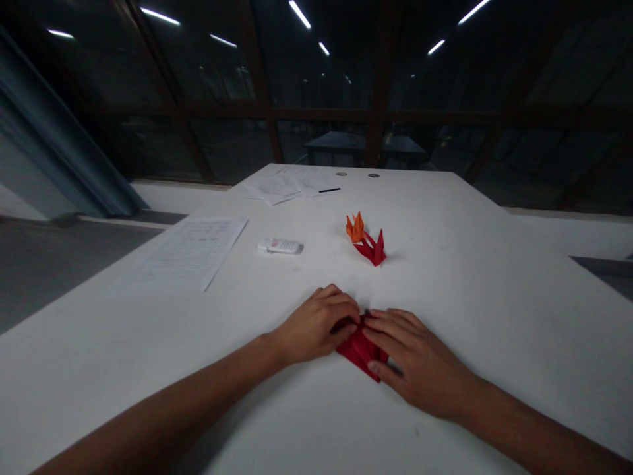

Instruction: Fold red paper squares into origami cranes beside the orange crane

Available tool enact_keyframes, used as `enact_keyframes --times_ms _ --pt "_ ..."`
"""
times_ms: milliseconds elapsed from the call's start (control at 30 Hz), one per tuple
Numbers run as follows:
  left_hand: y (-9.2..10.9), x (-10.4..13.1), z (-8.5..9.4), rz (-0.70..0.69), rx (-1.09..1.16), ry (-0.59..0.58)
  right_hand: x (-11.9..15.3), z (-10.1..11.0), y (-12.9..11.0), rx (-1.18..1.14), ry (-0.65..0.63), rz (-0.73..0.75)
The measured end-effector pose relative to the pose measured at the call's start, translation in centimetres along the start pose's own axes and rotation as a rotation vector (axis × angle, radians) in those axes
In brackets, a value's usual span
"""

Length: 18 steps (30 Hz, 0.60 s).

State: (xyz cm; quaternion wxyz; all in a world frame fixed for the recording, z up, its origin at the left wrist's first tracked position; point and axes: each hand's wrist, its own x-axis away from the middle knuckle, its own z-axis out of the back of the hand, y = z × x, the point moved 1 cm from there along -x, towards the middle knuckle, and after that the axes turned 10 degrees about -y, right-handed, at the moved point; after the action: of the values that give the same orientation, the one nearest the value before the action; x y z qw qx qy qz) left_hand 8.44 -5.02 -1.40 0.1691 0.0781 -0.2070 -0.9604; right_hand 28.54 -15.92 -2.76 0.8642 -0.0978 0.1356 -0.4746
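A piece of folded red origami paper (363,353) lies on the white table in front of me, partly covered by my fingers. My left hand (324,323) has its fingers curled, pinching the paper's upper left side. On the other side, my right hand (408,356) holds the paper down, with the fingertips along the top and the thumb at the lower right edge. Beyond my hands stand two finished-looking folded pieces, an orange paper crane (355,228) and a red paper crane (373,249), close together.
A white glue-like container (280,247) lies left of the folded pieces. A printed sheet (188,251) rests at the table's left edge. More papers (284,185) and a black pen (330,190) are farther back. Dark windows (321,72) stand behind the white table (469,264).
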Motion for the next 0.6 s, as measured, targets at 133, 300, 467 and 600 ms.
enact_keyframes --times_ms 133,300,467,600 --pt "-0.3 0.2 0.3 0.006 -0.027 0.014 0.0 0.1 -0.2 0.033 -0.008 0.007" --pt "-1.2 0.2 0.9 0.092 0.044 0.034 -0.1 0.2 -0.3 0.048 -0.004 0.002" --pt "-1.4 0.2 1.2 0.119 0.061 0.042 0.1 0.1 -0.1 0.017 -0.007 -0.028" --pt "-0.8 0.3 0.9 0.077 -0.023 0.027 0.1 0.1 0.1 -0.033 -0.002 -0.042"
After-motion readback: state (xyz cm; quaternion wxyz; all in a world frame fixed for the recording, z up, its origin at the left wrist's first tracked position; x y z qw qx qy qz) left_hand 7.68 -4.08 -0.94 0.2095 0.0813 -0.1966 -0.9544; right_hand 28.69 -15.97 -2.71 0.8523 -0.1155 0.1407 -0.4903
